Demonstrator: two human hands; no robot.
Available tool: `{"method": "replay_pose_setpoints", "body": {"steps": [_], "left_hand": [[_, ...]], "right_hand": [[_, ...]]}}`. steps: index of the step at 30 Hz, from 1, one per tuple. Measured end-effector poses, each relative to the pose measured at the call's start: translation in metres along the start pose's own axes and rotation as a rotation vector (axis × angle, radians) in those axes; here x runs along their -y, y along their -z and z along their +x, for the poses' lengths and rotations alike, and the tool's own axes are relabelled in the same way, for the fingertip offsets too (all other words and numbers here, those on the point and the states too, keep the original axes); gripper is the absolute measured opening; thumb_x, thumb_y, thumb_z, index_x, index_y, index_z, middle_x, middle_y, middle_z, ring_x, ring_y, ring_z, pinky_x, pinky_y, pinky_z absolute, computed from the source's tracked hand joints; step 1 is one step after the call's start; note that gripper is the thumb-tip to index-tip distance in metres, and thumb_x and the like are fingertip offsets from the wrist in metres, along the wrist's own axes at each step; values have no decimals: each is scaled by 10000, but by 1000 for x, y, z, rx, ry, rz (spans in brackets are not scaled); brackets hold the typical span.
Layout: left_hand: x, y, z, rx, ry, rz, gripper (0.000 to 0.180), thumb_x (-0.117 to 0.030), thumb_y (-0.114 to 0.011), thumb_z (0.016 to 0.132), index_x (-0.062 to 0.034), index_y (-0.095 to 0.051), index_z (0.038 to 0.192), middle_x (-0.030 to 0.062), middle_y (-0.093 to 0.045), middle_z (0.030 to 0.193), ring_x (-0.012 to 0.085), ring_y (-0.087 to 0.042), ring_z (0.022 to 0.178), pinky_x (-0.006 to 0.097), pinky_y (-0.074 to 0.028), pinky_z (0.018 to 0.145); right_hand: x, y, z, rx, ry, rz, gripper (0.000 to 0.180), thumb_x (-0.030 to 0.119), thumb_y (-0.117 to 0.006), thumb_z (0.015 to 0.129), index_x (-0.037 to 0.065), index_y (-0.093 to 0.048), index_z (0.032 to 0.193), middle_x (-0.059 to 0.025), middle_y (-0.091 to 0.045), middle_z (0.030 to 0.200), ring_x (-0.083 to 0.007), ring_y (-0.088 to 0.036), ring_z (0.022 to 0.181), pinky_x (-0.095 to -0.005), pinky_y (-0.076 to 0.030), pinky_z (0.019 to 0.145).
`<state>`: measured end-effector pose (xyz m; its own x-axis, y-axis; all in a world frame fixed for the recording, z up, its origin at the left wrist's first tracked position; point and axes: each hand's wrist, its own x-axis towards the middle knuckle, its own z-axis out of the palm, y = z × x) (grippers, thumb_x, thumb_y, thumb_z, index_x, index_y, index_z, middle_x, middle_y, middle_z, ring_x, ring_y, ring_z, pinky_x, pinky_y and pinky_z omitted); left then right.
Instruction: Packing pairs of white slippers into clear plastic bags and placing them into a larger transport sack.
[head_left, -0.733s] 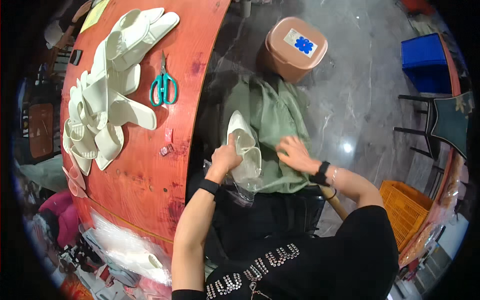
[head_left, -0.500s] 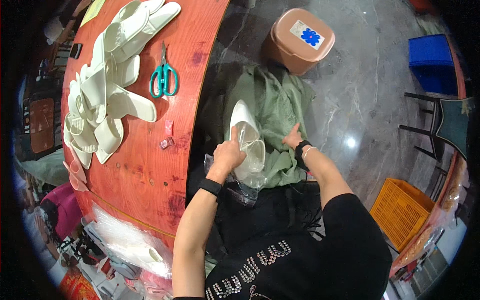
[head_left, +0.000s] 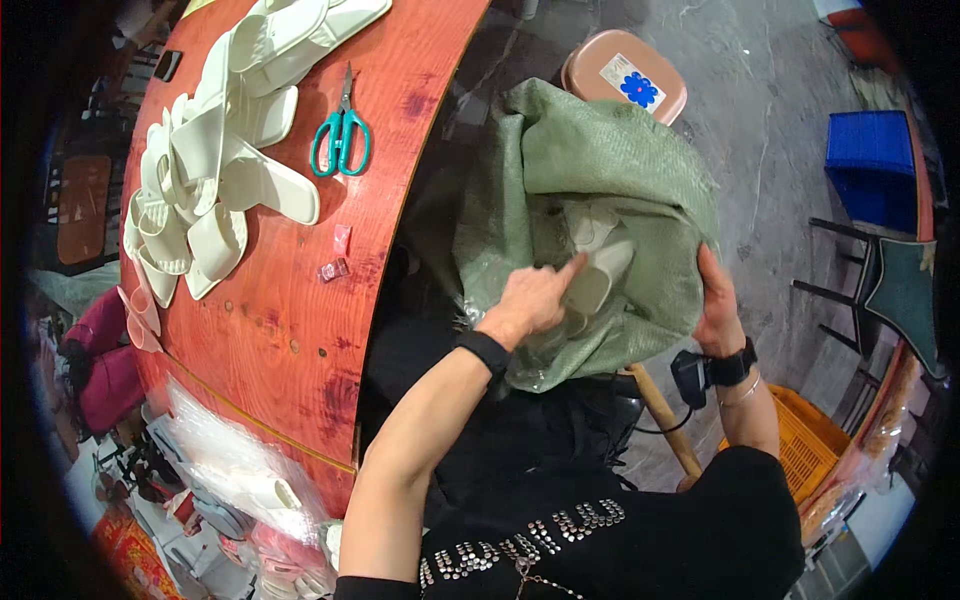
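A green woven sack gapes in front of me, its rim spread wide. Inside it lies a pair of white slippers, partly shadowed by the folds. My left hand reaches over the near left rim with its index finger along the slippers; its other fingers are curled and partly hidden, apparently gripping them. On the right, my right hand grips the sack's edge from outside. Left of the sack, several loose white slippers are heaped on the red wooden table.
Teal-handled scissors and small red packets lie on the table. A brown lidded bin stands behind the sack. At right are a blue crate, a chair and an orange crate. Plastic-wrapped slippers sit lower left.
The slippers have moved from above the crumpled sack to inside it, with my left hand. The sack now stands raised and open, and my right hand has shifted outward to its right edge.
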<state>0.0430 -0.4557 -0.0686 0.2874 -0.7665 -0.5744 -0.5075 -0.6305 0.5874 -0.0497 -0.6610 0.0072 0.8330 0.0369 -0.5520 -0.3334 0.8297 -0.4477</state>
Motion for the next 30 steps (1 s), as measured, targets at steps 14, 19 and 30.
{"method": "replay_pose_setpoints", "body": {"steps": [14,19,30], "left_hand": [[78,-45,-35,-221,250,-613,473,-285,-517,825,-32,-441,1218,160,-543,1139,279,-521,1042,357,-413,866],[37,17,-135,-234,21,-812,470,-225,-525,850,-26,-403,1257,159,-557,1112,218,-535,1030,316,-408,884],[211,78,-273,-1346,378,-563,343,-115,-524,799,23,-514,1113,123,-584,1020,171,-560,883,288,-446,789]], "right_hand": [[-31,137,22,-269,-7,-328,380,302,-427,904,23,-465,1160,-92,-511,1162,-205,-489,1060,-355,-413,891],[-111,118,53,-169,-454,-1362,288,247,-559,801,7,-556,960,-70,-571,923,-191,-528,831,-348,-418,737],[-118,-119,108,564,214,-1780,315,195,-574,796,40,-550,1069,-124,-591,890,-266,-580,826,-343,-457,719]]}}
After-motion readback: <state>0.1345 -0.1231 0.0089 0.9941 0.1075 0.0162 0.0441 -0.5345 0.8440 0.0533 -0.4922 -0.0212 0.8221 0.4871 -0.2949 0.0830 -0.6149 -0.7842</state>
